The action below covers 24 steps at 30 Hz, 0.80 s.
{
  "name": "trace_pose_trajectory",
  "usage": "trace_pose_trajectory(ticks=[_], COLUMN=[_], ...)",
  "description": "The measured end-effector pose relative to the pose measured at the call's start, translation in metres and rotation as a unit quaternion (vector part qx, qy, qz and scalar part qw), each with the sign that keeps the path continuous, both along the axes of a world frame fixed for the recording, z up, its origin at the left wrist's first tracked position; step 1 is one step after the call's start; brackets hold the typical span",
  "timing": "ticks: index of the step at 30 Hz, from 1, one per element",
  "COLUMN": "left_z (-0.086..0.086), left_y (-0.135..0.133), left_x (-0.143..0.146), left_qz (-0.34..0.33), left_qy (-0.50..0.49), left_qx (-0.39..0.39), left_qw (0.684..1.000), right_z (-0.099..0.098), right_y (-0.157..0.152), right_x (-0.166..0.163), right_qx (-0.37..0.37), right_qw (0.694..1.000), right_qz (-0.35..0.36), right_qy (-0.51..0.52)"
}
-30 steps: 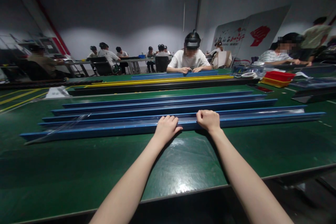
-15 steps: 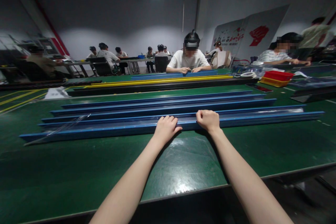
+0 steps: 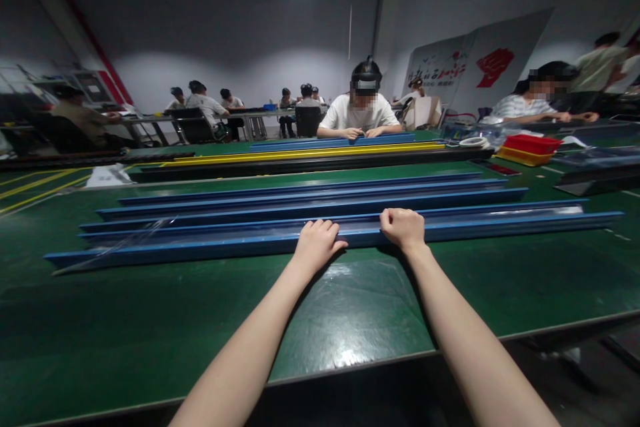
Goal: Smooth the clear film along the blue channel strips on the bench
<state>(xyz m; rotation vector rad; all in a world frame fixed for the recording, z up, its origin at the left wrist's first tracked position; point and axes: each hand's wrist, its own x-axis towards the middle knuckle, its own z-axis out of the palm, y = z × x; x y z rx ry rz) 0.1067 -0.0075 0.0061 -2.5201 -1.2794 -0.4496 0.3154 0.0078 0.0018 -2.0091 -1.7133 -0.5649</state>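
Observation:
A long blue channel strip [image 3: 240, 244] lies across the table just in front of me, its two raised edges running left to right. My left hand [image 3: 317, 243] is curled over the near edge, thumb on my side. To its right, my right hand [image 3: 404, 227] is closed in a fist on the same strip; its fingertips are hidden. Clear plastic film [image 3: 127, 243] hangs over the strip's left part, and a pale shiny patch shows near the right end. Behind it lie more blue strips [image 3: 310, 205], roughly parallel.
Farther back on the green table [image 3: 150, 333] are a yellow strip [image 3: 310, 154], a black strip [image 3: 300, 167] and white paper [image 3: 109, 176]. Red and yellow trays [image 3: 530, 147] stand at right. A co-worker [image 3: 359, 113] sits opposite; several others work around the room.
The near blue strip has slid slightly to the right, and my right hand has moved right with it. My left hand has stayed nearly in place.

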Motion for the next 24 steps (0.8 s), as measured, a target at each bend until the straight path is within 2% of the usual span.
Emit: trace_pose_trajectory(ticks=[24], left_z=[0.0023], left_y=[0.0001], left_x=[0.0025], left_qz=[0.011], left_qy=[-0.001], left_qx=[-0.047], left_qw=[0.999], right_z=[-0.0008], right_y=[-0.0006], right_x=[0.0025], right_qx=[0.002], right_qw=[1.000], right_qz=[0.002], right_qy=[0.011])
